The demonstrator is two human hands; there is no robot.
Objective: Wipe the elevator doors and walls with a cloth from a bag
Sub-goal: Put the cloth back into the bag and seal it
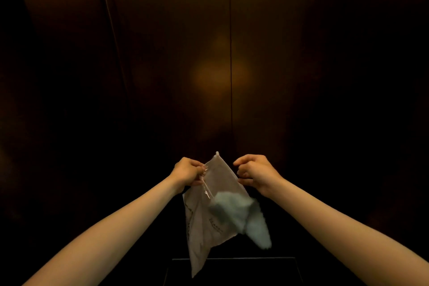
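A clear plastic bag (pixel 204 220) with printed text hangs in front of me. My left hand (pixel 186 173) pinches its top left edge. My right hand (pixel 254 173) is closed at the bag's upper right edge, fingers curled on the plastic. A pale blue-white fluffy cloth (pixel 241 216) sits in the bag's right side and its lower end sticks out past the bag's edge. Straight ahead stand the bronze elevator doors (pixel 162 65), shut, with a dark vertical seam (pixel 230 53) between them.
The cabin is dim. A door frame edge (pixel 109 30) runs down at the left. Dark side walls close in on both sides. A dark sill strip (pixel 234 260) lies at the foot of the doors.
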